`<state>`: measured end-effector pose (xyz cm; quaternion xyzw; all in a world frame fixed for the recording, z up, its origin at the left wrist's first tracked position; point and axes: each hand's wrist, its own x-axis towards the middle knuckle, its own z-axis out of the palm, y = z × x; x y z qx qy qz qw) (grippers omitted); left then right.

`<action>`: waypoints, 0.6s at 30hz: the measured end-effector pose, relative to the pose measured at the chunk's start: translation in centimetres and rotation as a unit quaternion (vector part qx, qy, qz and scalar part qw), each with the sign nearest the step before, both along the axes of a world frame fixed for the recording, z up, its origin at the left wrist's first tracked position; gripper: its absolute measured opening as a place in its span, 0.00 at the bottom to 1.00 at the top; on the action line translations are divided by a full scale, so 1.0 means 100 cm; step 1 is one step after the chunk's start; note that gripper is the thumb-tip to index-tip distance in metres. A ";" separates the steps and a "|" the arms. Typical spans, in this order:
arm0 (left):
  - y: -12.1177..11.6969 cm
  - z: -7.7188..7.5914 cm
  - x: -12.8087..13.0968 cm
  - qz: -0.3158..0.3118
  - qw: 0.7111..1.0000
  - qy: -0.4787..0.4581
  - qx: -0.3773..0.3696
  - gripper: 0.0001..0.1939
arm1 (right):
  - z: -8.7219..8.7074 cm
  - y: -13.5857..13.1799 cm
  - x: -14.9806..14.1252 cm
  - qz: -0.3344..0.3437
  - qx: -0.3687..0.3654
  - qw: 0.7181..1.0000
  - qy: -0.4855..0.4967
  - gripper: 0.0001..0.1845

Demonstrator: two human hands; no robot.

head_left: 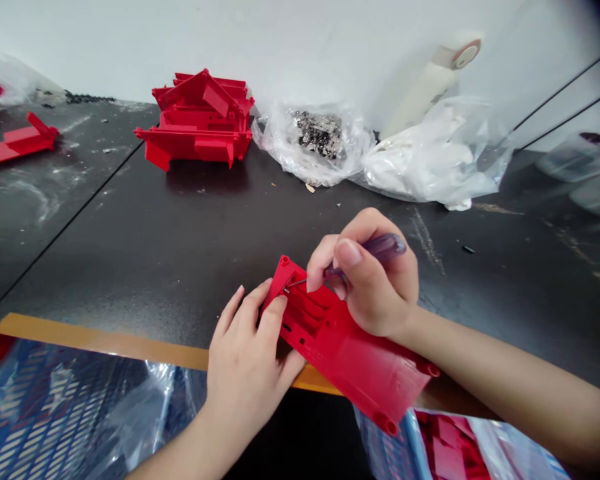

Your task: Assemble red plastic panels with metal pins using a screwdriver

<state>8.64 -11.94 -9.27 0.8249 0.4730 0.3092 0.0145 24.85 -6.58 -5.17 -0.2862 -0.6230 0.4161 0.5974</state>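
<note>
sitting against the white wall, a clear plastic bag (315, 143) holds a heap of small dark metal bits, and just beside it a second clear bag (425, 160) is stuffed with something white. near the bottom right edge of the view, a clear bag (485, 443) lies over more red parts, and at the bottom left a clear plastic sheet or bag (130, 413) lies over something blue with a slotted pattern. cloudy clear tubs (575, 163) sit at the far right, too blurred to show what is inside.

the left hand (245, 360) has its fingers curled around one edge of a flat red plastic piece (340, 347), steadying it just past the orange strip (100, 340) along the table (180, 227) edge. the right hand (375, 280) is closed in a pinch on the purple handle of a small screwdriver (383, 248), whose thin metal shaft reaches a small hole near the red piece's corner. the red piece is tilted, held above the table edge by both hands.

further back, a stack of red plastic parts (200, 120) stands on the table, with a long red part (15, 143) off to the left. a white roll (420, 87) leans on the wall behind the bags, and black cables (565, 100) cross the right side.
</note>
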 end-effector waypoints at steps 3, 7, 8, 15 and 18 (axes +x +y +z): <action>0.001 -0.001 0.001 0.008 1.000 -0.002 0.021 0.20 | 0.000 0.001 -0.002 0.008 -0.011 1.000 0.001 0.10; 0.002 -0.001 0.002 0.018 0.999 -0.014 0.029 0.18 | 0.001 0.001 -0.003 0.022 -0.010 1.000 0.003 0.11; 0.002 -0.001 0.002 0.019 0.999 -0.017 0.029 0.18 | 0.001 0.001 -0.003 0.025 -0.012 1.000 0.004 0.11; 0.003 -0.001 0.003 0.020 0.999 -0.004 0.037 0.19 | 0.007 0.014 0.006 0.032 -0.090 0.995 -0.030 0.14; 0.002 -0.001 0.004 0.009 0.999 -0.004 0.040 0.20 | 0.024 0.023 0.017 0.041 -0.156 0.986 0.034 0.12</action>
